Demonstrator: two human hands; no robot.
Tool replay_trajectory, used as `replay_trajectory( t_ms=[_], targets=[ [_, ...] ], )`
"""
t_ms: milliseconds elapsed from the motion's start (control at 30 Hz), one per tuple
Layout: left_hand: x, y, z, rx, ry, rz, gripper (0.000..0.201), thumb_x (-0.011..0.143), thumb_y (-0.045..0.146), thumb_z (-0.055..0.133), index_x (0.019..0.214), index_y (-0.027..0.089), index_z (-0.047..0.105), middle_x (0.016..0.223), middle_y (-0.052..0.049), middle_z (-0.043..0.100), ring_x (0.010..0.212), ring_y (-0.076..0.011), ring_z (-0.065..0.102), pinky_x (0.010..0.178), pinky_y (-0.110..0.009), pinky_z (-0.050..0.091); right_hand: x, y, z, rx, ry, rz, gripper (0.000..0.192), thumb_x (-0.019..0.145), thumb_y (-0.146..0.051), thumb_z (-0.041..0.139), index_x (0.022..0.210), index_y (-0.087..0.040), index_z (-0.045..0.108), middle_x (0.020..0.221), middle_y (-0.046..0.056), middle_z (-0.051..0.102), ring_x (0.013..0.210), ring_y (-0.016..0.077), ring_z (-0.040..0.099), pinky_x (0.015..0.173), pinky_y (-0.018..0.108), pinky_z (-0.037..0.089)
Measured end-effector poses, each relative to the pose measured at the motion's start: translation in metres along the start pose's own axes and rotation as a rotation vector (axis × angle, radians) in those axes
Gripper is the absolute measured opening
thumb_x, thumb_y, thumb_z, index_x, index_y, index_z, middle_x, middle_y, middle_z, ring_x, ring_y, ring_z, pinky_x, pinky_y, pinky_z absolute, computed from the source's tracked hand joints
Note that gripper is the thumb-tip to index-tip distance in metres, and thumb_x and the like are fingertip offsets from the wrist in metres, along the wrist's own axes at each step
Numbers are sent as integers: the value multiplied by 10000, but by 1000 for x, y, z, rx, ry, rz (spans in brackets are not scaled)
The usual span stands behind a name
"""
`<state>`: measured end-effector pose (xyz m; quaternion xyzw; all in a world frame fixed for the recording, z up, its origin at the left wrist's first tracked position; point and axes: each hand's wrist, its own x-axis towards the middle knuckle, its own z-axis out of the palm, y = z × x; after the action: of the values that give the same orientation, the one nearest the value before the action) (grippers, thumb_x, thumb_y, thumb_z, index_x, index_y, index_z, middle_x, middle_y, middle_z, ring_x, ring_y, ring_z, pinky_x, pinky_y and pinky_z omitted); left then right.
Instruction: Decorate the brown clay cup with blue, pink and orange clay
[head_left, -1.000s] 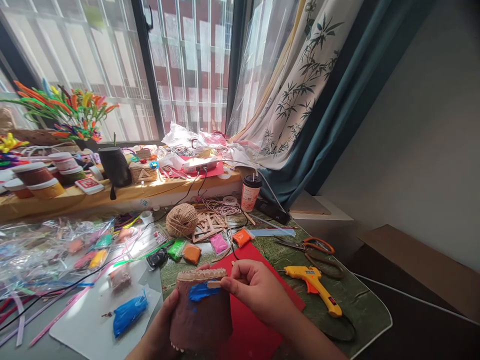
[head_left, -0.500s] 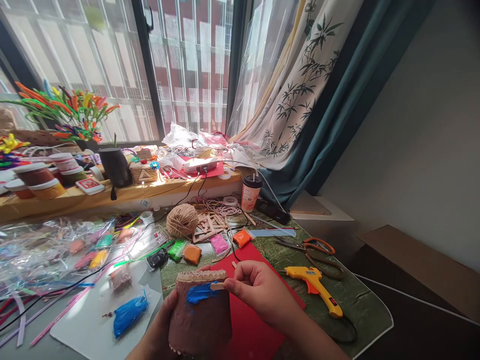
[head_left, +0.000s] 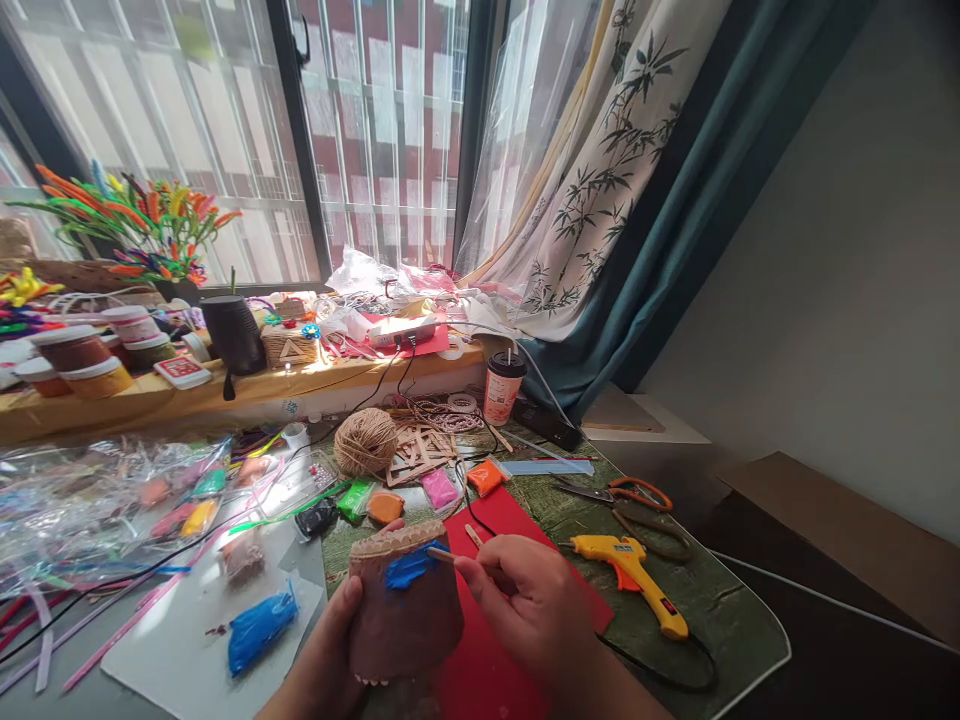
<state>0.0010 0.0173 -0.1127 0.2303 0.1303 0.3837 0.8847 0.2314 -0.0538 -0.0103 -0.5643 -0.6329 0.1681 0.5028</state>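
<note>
A brown pot (head_left: 405, 635) with a scalloped beige trim along its rim is tilted in my left hand (head_left: 337, 630), whose fingers wrap its left side. On the upper wall of the pot lies a smeared patch of blue clay (head_left: 409, 568). My right hand (head_left: 525, 595) pinches a wooden craft stick (head_left: 444, 554), its tip against the right end of the blue patch. Another stick (head_left: 474, 536) lies just behind that hand on a red sheet (head_left: 495, 665). To the left, a packet of blue clay (head_left: 261, 628) rests on a white board (head_left: 172, 655).
A yellow glue gun (head_left: 630, 575) and orange-handled scissors (head_left: 637, 493) lie on the right. Behind the pot are clay packets (head_left: 439, 489), a twine ball (head_left: 365, 441), loose wooden sticks (head_left: 420, 452) and a lidded cup (head_left: 502, 388). Plastic bags (head_left: 112, 490) cover the left side.
The pot has tipped, with its right rim now higher. My right hand has turned and shifted slightly right and down, and the stick tip sits a little higher on the blue patch.
</note>
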Motion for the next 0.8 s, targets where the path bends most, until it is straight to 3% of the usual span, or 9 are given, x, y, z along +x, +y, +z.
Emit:
replay_trajectory(
  t_ms=[100, 200, 367, 600, 800],
  targets=[
    [0, 4, 2, -39, -52, -51, 430, 1019, 467, 683, 1375, 253, 793, 1448, -86, 762, 1440, -365, 642, 1294, -491, 398, 1, -1, -1, 250, -34, 218, 527, 1038, -635, 578, 690, -248, 500, 588, -68, 353, 516, 132, 319, 490, 287, 231],
    [2, 9, 5, -78, -93, -79, 397, 1047, 440, 644, 1324, 219, 823, 1405, -100, 780, 1369, -351, 704, 1229, -461, 483, 5, -4, -5, 382, -53, 304, 597, 950, -757, 646, 682, -236, 529, 606, -67, 361, 539, 125, 290, 510, 292, 217],
    [2, 15, 15, -107, -138, -107, 419, 1041, 438, 662, 1332, 179, 814, 1412, -125, 762, 1341, -326, 728, 1182, -418, 527, 16, -1, -4, 674, -185, 598, 695, 730, -890, 771, 671, -250, 507, 546, -101, 344, 479, 99, 228, 471, 281, 177],
    [-3, 15, 23, -158, -139, -197, 457, 1018, 466, 699, 1299, 128, 821, 1326, -136, 811, 1230, -311, 790, 1094, -378, 575, 20, -5, 8, 580, -213, 502, 685, 734, -858, 799, 685, -218, 561, 659, -36, 475, 653, 146, 385, 593, 283, 291],
    [-3, 13, 27, -190, -183, -183, 449, 1048, 465, 652, 1319, 146, 815, 1357, -107, 805, 1273, -296, 766, 1117, -358, 551, 24, -8, 5, 461, -239, 511, 707, 726, -879, 781, 650, -226, 522, 632, -44, 436, 631, 142, 354, 576, 293, 250]
  ],
)
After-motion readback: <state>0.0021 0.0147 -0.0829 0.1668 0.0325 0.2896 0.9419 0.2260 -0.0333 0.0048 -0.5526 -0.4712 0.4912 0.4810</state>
